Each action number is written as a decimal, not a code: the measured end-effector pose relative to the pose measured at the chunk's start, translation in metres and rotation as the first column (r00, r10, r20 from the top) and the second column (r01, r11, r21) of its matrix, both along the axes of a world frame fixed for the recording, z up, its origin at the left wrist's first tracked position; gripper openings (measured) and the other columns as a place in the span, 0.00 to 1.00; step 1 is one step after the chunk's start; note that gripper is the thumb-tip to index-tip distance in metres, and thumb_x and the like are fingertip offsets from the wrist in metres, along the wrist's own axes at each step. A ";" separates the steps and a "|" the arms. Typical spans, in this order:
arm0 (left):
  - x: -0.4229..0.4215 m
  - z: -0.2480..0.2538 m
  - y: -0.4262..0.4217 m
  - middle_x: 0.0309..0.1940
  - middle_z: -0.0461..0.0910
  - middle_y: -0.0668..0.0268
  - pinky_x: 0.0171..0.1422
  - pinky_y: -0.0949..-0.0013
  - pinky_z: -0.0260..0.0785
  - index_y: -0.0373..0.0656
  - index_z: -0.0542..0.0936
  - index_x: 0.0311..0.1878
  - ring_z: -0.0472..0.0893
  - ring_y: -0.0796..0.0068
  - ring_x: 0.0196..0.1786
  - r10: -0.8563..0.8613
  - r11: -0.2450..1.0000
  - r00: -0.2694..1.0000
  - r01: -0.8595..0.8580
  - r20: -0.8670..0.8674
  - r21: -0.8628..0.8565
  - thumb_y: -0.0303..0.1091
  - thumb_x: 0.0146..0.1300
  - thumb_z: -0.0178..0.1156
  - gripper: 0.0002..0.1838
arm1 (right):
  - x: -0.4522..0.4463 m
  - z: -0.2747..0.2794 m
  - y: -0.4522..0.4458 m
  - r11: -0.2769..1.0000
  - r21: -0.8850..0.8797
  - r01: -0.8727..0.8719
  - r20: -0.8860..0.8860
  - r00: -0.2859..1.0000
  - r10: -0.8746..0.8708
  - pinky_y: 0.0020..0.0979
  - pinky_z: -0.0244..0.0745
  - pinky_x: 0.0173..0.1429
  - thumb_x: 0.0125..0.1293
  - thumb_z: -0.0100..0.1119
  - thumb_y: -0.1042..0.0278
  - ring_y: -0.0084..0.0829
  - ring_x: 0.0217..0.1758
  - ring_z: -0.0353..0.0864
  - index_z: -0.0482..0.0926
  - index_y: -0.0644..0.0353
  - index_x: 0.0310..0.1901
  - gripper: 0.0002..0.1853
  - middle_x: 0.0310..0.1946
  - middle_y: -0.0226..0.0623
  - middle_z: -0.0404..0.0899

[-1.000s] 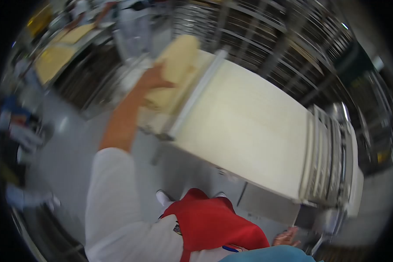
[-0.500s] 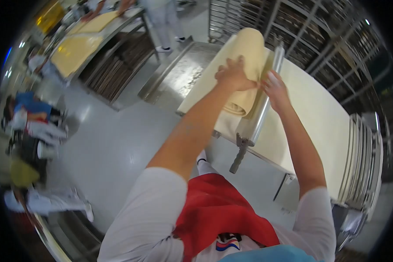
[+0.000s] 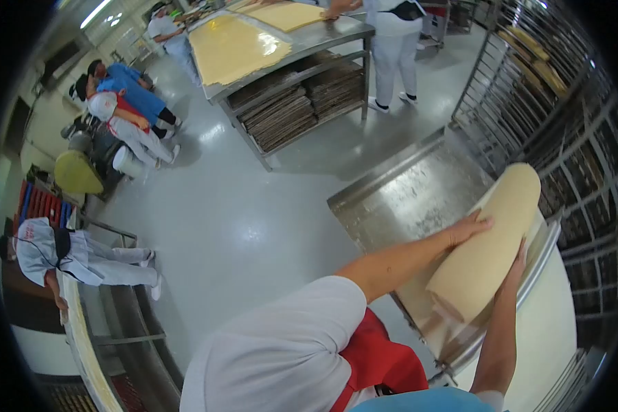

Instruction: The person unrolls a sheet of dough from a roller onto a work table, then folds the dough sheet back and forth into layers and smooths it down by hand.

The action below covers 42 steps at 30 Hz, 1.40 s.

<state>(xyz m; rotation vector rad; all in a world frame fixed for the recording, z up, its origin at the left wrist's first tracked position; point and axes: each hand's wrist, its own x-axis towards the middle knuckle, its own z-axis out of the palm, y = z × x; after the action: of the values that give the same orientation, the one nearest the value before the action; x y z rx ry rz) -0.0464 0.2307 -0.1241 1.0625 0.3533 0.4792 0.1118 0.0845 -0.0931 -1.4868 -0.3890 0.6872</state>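
Observation:
A thick roll of pale dough (image 3: 491, 247) lies at the right, on the end of a white machine belt (image 3: 556, 309) beside a metal roller bar (image 3: 539, 264). My left hand (image 3: 470, 228) rests against the roll's left side, its fingers spread over the dough. On the opposite side, my right hand (image 3: 518, 259) presses against the roll; its fingers are partly hidden behind the dough. Beyond the roll is a metal tray surface (image 3: 405, 199).
A steel table (image 3: 309, 41) bears yellow dough sheets (image 3: 237, 48) above stacked trays (image 3: 275, 117). One person (image 3: 395, 48) stands beside it; several others are at the left. Tall racks (image 3: 522, 89) stand at the right.
The view has swung left, so the roll and belt now appear farther right. My right hand has come up from low by my side to the roll, and both hands now flank it.

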 end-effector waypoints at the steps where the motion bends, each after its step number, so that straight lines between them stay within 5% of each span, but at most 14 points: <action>1: -0.010 0.008 -0.002 0.67 0.72 0.47 0.75 0.61 0.62 0.33 0.54 0.79 0.74 0.58 0.68 -0.033 0.993 0.990 0.048 0.136 -0.110 0.60 0.64 0.67 0.53 | -0.010 0.010 0.001 0.999 -0.028 -0.027 0.025 0.999 0.028 0.34 0.74 0.65 0.80 0.45 0.46 0.35 0.63 0.78 0.68 0.68 0.71 0.33 0.64 0.46 0.75; 4: -0.031 0.019 0.010 0.64 0.74 0.53 0.75 0.61 0.62 0.38 0.59 0.76 0.73 0.64 0.66 -0.033 0.977 0.962 0.088 0.271 -0.194 0.49 0.62 0.72 0.48 | -0.049 0.039 0.017 0.995 -0.089 -0.046 0.212 0.975 0.064 0.34 0.76 0.63 0.79 0.46 0.45 0.35 0.61 0.79 0.70 0.67 0.70 0.32 0.62 0.47 0.76; 6: -0.060 0.044 0.015 0.70 0.68 0.51 0.77 0.60 0.59 0.37 0.52 0.79 0.67 0.61 0.73 -0.020 0.987 0.950 0.068 0.310 -0.143 0.45 0.59 0.74 0.54 | -0.066 0.052 0.027 0.992 -0.120 -0.022 0.352 0.934 0.064 0.34 0.77 0.62 0.79 0.47 0.45 0.35 0.60 0.80 0.71 0.67 0.69 0.32 0.61 0.47 0.77; 9: -0.109 0.066 0.044 0.71 0.66 0.53 0.77 0.60 0.58 0.38 0.51 0.80 0.67 0.62 0.72 -0.052 0.969 0.941 0.128 0.334 -0.211 0.43 0.55 0.76 0.57 | -0.112 0.067 0.054 0.994 -0.078 -0.072 0.217 0.972 0.088 0.36 0.79 0.60 0.78 0.47 0.44 0.37 0.58 0.81 0.71 0.64 0.68 0.31 0.60 0.47 0.78; 11: -0.150 0.077 0.075 0.70 0.67 0.53 0.77 0.61 0.58 0.38 0.51 0.80 0.68 0.62 0.72 -0.016 0.976 0.947 0.085 0.322 -0.202 0.43 0.53 0.77 0.58 | -0.163 0.091 0.095 0.995 -0.054 -0.088 -0.113 0.990 0.082 0.37 0.80 0.59 0.77 0.46 0.41 0.39 0.58 0.82 0.70 0.61 0.69 0.33 0.60 0.47 0.78; 13: -0.197 0.088 0.109 0.69 0.68 0.52 0.77 0.62 0.58 0.38 0.51 0.80 0.68 0.62 0.71 0.023 0.980 0.946 0.043 0.322 -0.195 0.44 0.52 0.77 0.59 | -0.189 0.080 0.131 0.987 0.001 -0.162 -0.121 0.980 0.161 0.38 0.79 0.60 0.76 0.47 0.40 0.39 0.58 0.82 0.70 0.61 0.69 0.34 0.60 0.46 0.78; 17: -0.307 0.090 0.186 0.68 0.70 0.48 0.77 0.63 0.59 0.31 0.51 0.79 0.71 0.58 0.70 0.045 0.999 0.970 -0.043 0.239 -0.013 0.46 0.48 0.79 0.63 | -0.295 0.088 0.212 0.948 0.153 -0.277 -0.230 0.924 0.307 0.40 0.79 0.61 0.73 0.50 0.39 0.40 0.58 0.81 0.70 0.60 0.69 0.35 0.59 0.46 0.79; 20: -0.400 0.097 0.251 0.72 0.64 0.35 0.79 0.62 0.57 0.16 0.45 0.76 0.66 0.48 0.75 0.231 0.920 0.973 -0.224 0.018 0.322 0.53 0.44 0.79 0.71 | -0.399 0.101 0.274 0.967 0.136 -0.215 -0.215 0.946 0.241 0.40 0.78 0.61 0.73 0.49 0.42 0.41 0.58 0.81 0.72 0.58 0.67 0.32 0.59 0.46 0.79; 26: -0.547 0.127 0.396 0.70 0.66 0.33 0.78 0.63 0.57 0.16 0.50 0.75 0.68 0.50 0.74 0.278 0.813 0.951 -0.156 -0.137 0.561 0.53 0.43 0.78 0.68 | -0.540 0.093 0.415 0.931 0.289 -0.224 -0.171 0.944 0.281 0.40 0.78 0.61 0.72 0.52 0.45 0.42 0.58 0.81 0.73 0.62 0.66 0.31 0.59 0.46 0.79; 29: -0.596 0.136 0.477 0.67 0.69 0.31 0.77 0.63 0.60 0.13 0.55 0.72 0.71 0.45 0.71 0.268 0.804 0.959 -0.174 -0.086 0.569 0.58 0.38 0.78 0.70 | -0.595 0.088 0.492 0.887 0.424 -0.181 -0.244 0.921 0.305 0.39 0.78 0.62 0.72 0.54 0.47 0.41 0.58 0.81 0.72 0.66 0.64 0.30 0.58 0.46 0.79; 31: -0.629 0.156 0.535 0.66 0.70 0.33 0.76 0.63 0.62 0.15 0.55 0.73 0.73 0.49 0.70 0.235 0.795 0.962 -0.106 -0.141 0.598 0.55 0.39 0.78 0.68 | -0.623 0.075 0.546 0.941 0.329 -0.084 0.000 0.996 0.089 0.38 0.76 0.64 0.72 0.55 0.50 0.40 0.60 0.80 0.72 0.68 0.63 0.29 0.58 0.46 0.79; 36: -0.687 0.168 0.691 0.65 0.74 0.44 0.71 0.66 0.66 0.22 0.55 0.76 0.74 0.62 0.67 0.045 0.828 0.982 0.066 -0.182 0.557 0.44 0.45 0.77 0.61 | -0.693 0.073 0.697 0.786 0.618 -0.005 -0.379 0.874 0.304 0.39 0.76 0.65 0.74 0.53 0.59 0.40 0.62 0.78 0.64 0.62 0.70 0.27 0.63 0.45 0.73; 40: -0.745 0.153 0.818 0.73 0.67 0.52 0.77 0.62 0.61 0.36 0.56 0.80 0.69 0.62 0.73 -0.151 0.917 0.978 0.192 -0.142 0.350 0.45 0.49 0.74 0.58 | -0.755 0.045 0.830 0.830 0.557 -0.009 -0.138 0.985 0.104 0.40 0.75 0.66 0.75 0.54 0.59 0.40 0.63 0.76 0.59 0.56 0.74 0.30 0.64 0.46 0.71; 42: -0.779 0.140 0.867 0.73 0.67 0.48 0.77 0.60 0.61 0.35 0.53 0.81 0.69 0.59 0.73 -0.076 0.927 0.936 0.194 -0.344 0.322 0.52 0.50 0.75 0.61 | -0.785 0.004 0.892 0.912 0.403 -0.081 -0.010 0.996 0.093 0.38 0.71 0.70 0.71 0.64 0.61 0.41 0.67 0.73 0.52 0.62 0.77 0.40 0.68 0.48 0.66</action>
<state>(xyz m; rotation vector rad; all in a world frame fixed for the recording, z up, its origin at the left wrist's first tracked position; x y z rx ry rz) -0.8258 1.0981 0.0160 1.5135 0.4940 0.2408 -0.6733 0.9770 -0.0894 -1.0716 -0.5423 0.6524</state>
